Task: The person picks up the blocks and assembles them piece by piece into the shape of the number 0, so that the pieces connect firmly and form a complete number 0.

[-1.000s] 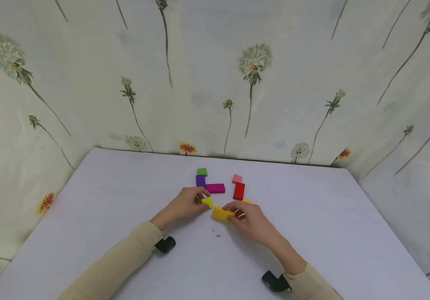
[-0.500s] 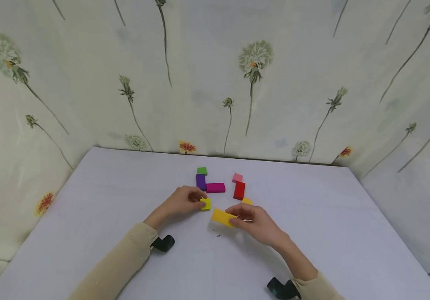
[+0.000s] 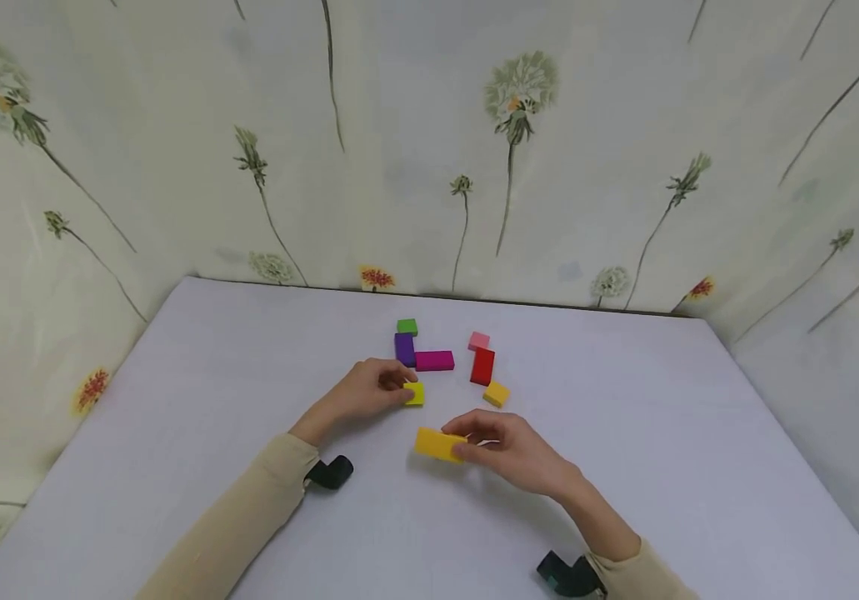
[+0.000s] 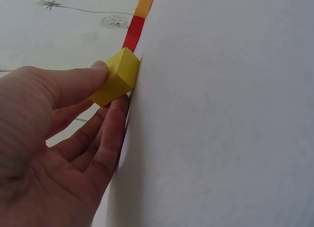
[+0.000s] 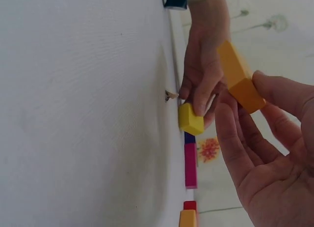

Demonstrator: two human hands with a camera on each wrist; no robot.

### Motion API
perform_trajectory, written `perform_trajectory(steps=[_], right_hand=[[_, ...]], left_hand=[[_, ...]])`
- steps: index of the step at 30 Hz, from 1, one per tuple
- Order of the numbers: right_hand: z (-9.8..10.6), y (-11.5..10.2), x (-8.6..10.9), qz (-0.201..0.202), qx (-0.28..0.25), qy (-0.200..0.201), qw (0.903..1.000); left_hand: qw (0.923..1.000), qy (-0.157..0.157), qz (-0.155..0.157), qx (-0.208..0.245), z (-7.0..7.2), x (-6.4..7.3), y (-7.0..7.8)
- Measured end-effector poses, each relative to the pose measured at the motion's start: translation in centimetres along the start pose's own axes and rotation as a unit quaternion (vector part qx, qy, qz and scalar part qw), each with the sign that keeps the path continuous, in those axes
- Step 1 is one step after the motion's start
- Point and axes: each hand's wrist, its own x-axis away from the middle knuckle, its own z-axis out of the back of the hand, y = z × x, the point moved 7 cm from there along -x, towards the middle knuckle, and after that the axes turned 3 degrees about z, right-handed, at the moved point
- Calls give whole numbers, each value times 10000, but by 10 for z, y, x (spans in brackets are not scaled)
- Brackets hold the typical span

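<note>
My left hand (image 3: 369,390) pinches a small yellow block (image 3: 415,394) between thumb and fingers, just in front of the purple block (image 3: 404,349). In the left wrist view that yellow block (image 4: 120,77) sits close to the table surface. A longer orange-yellow block (image 3: 438,444) is held at one end by my right hand (image 3: 511,450), raised off the table with a shadow below it. In the right wrist view the held long block (image 5: 239,78) is tilted, its free end pointing away from the palm.
Behind the hands lie a green block (image 3: 407,327), a magenta block (image 3: 434,361) against the purple one, and a pink block (image 3: 478,340). A red block (image 3: 482,367) touches the pink one, and a small orange block (image 3: 496,394) lies at its near end. A flowered curtain backs the white table (image 3: 661,433).
My right hand has lifted the long orange-yellow block and drawn it towards me, uncovering the small orange block. My left hand keeps its pinch on the yellow block, now set straighter.
</note>
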Motion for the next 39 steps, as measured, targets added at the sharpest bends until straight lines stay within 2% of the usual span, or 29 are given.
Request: perform_trajectory(steps=[9, 15, 23, 34, 39], right_hand=[[-4, -6, 1, 333, 148, -393, 9986], [-8, -3, 3, 126, 77, -770, 9969], [-15, 0, 5, -20, -18, -1172, 9931], [-27, -1, 8, -117, 27, -1568, 9876], [-34, -1, 11, -150, 60, -1743, 9846]], left_hand=[[10000, 46, 69, -17, 2, -1, 3], [9999, 46, 154, -19, 1, -1, 2], [10000, 40, -59, -27, 1, -1, 3], [10000, 44, -45, -30, 1, 1, 3], [9998, 34, -204, 2, 1, 3, 6]])
